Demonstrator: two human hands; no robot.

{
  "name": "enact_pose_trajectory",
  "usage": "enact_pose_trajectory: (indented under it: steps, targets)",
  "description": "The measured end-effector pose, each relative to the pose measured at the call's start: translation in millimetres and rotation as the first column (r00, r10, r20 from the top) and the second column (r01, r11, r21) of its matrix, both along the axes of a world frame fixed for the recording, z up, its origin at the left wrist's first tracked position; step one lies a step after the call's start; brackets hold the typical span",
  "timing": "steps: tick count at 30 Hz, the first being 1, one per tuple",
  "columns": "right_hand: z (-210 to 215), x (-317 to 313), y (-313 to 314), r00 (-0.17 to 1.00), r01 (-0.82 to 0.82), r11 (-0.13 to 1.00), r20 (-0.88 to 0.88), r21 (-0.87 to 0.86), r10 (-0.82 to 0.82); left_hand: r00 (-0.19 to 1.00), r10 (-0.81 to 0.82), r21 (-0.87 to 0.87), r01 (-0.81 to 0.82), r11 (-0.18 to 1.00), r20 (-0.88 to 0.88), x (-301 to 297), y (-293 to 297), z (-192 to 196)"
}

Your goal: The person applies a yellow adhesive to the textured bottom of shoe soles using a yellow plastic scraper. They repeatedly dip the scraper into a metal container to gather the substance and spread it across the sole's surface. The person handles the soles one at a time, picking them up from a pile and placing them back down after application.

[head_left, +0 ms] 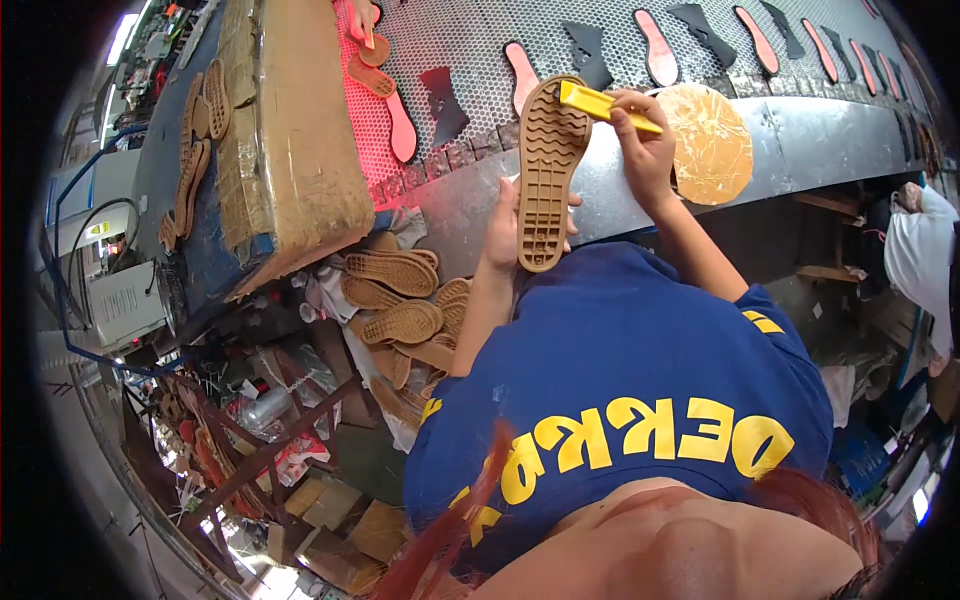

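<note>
A tan shoe sole stands nearly upright before me, its wavy and gridded tread facing up toward me. My left hand is closed around its lower part, with fingertips showing past the right edge. In my right hand is a flat yellow tool with a wide end. That end lies against the tread near the top of the sole; its exact kind cannot be made out. Behind the sole, a pink insole lies partly covered on the perforated metal conveyor.
Pink insoles and black shoe pieces lie along the conveyor. A round tan board rests on its metal ledge. Several tan soles are heaped at left, below a taped cardboard-covered block. Another person's hand is at the far left.
</note>
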State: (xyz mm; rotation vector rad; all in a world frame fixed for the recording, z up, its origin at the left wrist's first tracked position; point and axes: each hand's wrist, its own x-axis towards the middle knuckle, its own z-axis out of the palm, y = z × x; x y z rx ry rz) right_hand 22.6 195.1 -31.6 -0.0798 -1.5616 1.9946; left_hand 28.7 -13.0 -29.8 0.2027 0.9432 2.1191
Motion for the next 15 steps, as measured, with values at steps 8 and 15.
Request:
enact_pose_trajectory:
  steps: [8, 15]
  targets:
    - [12, 3, -11, 0.989, 0.144, 0.959, -0.003, 0.243, -0.148, 0.999, 0.008, -0.104, -0.012, 0.994, -0.036, 6, 4, 0]
    - [19, 4, -17, 0.992, 0.128, 0.864, -0.062, 0.486, -0.111, 0.999, 0.030, -0.089, -0.033, 0.995, -0.038, 7, 4, 10]
